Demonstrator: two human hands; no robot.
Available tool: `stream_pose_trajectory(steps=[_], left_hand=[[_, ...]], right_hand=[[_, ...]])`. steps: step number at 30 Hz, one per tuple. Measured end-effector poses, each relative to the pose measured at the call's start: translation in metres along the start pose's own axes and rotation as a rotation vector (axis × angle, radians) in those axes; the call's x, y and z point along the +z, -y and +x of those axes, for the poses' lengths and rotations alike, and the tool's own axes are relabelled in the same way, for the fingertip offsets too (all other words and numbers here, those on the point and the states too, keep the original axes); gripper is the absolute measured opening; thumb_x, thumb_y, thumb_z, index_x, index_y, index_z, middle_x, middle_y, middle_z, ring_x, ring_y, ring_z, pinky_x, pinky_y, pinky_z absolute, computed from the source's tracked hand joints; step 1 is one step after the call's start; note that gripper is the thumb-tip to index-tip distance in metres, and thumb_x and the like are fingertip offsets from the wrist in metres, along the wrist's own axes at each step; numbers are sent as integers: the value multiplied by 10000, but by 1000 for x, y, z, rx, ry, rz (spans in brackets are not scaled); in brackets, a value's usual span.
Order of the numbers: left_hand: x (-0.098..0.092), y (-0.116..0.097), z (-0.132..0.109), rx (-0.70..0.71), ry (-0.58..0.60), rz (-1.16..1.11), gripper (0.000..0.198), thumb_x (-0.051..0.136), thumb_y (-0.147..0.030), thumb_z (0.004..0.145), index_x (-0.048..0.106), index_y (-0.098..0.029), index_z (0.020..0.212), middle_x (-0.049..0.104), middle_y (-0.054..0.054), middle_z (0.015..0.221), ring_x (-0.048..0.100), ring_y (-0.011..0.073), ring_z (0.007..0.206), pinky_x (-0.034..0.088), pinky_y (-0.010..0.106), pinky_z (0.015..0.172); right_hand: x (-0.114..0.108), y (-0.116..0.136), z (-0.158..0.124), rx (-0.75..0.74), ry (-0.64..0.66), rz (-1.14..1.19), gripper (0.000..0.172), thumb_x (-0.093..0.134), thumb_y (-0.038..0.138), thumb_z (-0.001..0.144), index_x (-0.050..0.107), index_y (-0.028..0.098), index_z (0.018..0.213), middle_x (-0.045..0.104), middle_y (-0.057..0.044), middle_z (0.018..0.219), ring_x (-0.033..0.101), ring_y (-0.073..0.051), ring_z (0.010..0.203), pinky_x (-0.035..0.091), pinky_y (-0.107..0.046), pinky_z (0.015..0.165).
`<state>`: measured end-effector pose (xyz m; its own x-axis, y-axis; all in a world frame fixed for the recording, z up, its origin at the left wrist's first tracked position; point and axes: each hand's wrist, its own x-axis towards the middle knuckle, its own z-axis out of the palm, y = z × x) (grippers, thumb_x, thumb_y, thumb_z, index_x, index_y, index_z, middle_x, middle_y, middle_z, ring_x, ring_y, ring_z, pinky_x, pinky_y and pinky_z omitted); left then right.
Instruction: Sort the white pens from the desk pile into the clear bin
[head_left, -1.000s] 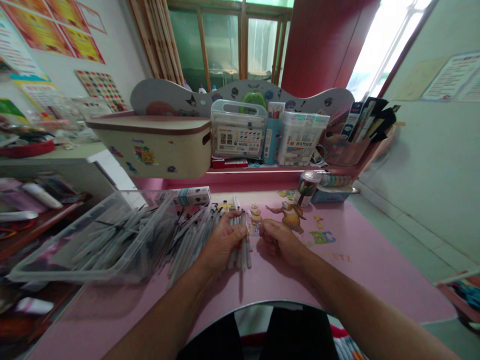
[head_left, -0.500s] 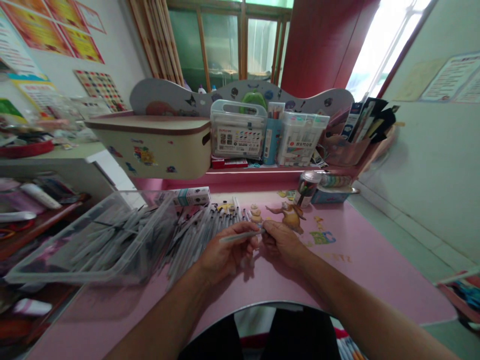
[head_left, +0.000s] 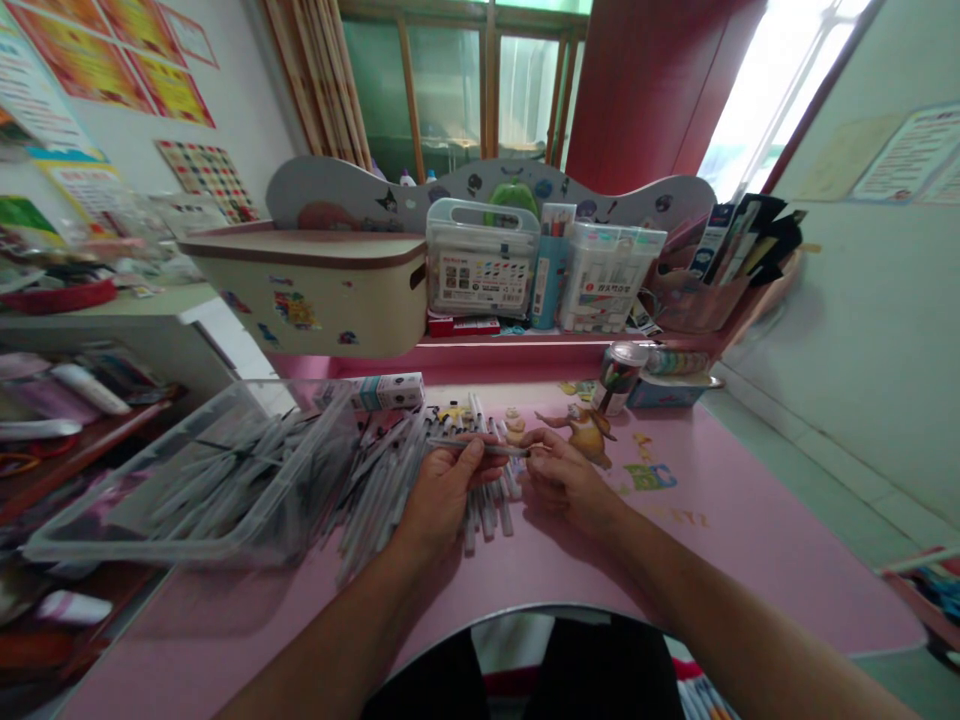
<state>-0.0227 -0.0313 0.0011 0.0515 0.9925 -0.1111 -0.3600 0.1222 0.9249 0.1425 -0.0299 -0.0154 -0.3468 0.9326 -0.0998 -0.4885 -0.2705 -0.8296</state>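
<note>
My left hand (head_left: 442, 490) and my right hand (head_left: 564, 475) hold one grey pen (head_left: 480, 447) level between them, just above the pink desk (head_left: 735, 560). The left fingers pinch its left part. The right fingertips close on its right end. Under the left hand lie a few pens (head_left: 491, 505) side by side. A larger heap of grey pens (head_left: 382, 470) spreads to the left of them.
A clear plastic bin (head_left: 202, 480) with several pens sits at the left. A small teal box (head_left: 386, 390) lies behind the heap. A cream storage box (head_left: 315, 290), marker cases (head_left: 480, 260) and a small can (head_left: 619, 375) stand at the back.
One second ago my left hand pressed on a row of pens. It has since lifted a single pen, and both hands now hold it crosswise, slightly farther from me than half a second ago.
</note>
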Motion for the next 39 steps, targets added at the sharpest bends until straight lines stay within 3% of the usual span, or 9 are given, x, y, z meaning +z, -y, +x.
stream_pose_trajectory(steps=[4, 7, 12, 17, 22, 25, 28, 34, 39], left_hand=[[1, 0, -1, 4, 8, 12, 348, 770, -453, 721, 719, -136, 855, 749, 78, 819, 698, 156, 740, 564, 245, 706], [1, 0, -2, 18, 10, 18, 332, 764, -445, 730, 722, -138, 849, 749, 75, 825, 698, 155, 737, 563, 244, 706], [0, 0, 1, 28, 5, 13, 323, 755, -437, 742, 719, -138, 860, 748, 74, 829, 698, 154, 732, 561, 250, 710], [0, -1, -1, 31, 3, 38, 335, 758, -445, 732, 721, -135, 852, 746, 76, 819, 691, 149, 721, 556, 245, 703], [2, -3, -3, 38, -7, 38, 334, 762, -446, 720, 716, -133, 826, 744, 76, 809, 686, 152, 717, 551, 247, 699], [2, -3, -3, 35, -11, 36, 332, 759, -441, 723, 715, -134, 840, 744, 75, 813, 685, 152, 717, 546, 247, 696], [2, -1, -3, 34, -8, 45, 326, 750, -439, 733, 714, -135, 845, 745, 75, 817, 683, 150, 716, 545, 251, 702], [3, -2, -4, 66, -26, 49, 303, 734, -430, 747, 713, -137, 825, 743, 79, 820, 680, 155, 717, 543, 259, 703], [2, -3, -3, 70, -7, 63, 295, 730, -427, 755, 714, -143, 833, 739, 74, 829, 673, 153, 716, 545, 266, 710]], right_hand=[[-7, -8, 4, 33, -47, -102, 402, 614, 556, 840, 514, 184, 724, 377, 95, 461, 216, -35, 337, 149, -176, 325], [-9, -7, 5, 32, -7, -166, 389, 637, 511, 842, 497, 181, 690, 369, 91, 468, 241, -33, 353, 162, -171, 336], [-5, 0, 2, 20, 88, -48, 293, 743, 299, 724, 501, 234, 876, 354, 137, 485, 171, -35, 343, 128, -155, 327], [-9, -6, 4, 20, 6, -148, 359, 625, 509, 842, 506, 185, 743, 432, 76, 498, 228, -31, 341, 136, -173, 323], [-7, -3, 3, 1, 70, -92, 288, 726, 350, 770, 473, 225, 830, 347, 134, 462, 191, -38, 344, 138, -155, 336], [-6, -2, 3, 12, 47, -92, 276, 677, 422, 811, 500, 219, 869, 367, 125, 467, 184, -41, 350, 133, -158, 340], [-9, -6, 4, 11, 3, -179, 373, 605, 527, 862, 515, 181, 759, 426, 73, 498, 246, -38, 363, 145, -176, 344], [-8, -7, 3, 15, 50, -100, 311, 742, 367, 773, 471, 231, 844, 352, 130, 487, 203, -40, 354, 134, -171, 351], [-9, -6, 3, 49, 14, -200, 376, 557, 560, 878, 538, 190, 815, 456, 76, 521, 224, -33, 339, 136, -182, 346]])
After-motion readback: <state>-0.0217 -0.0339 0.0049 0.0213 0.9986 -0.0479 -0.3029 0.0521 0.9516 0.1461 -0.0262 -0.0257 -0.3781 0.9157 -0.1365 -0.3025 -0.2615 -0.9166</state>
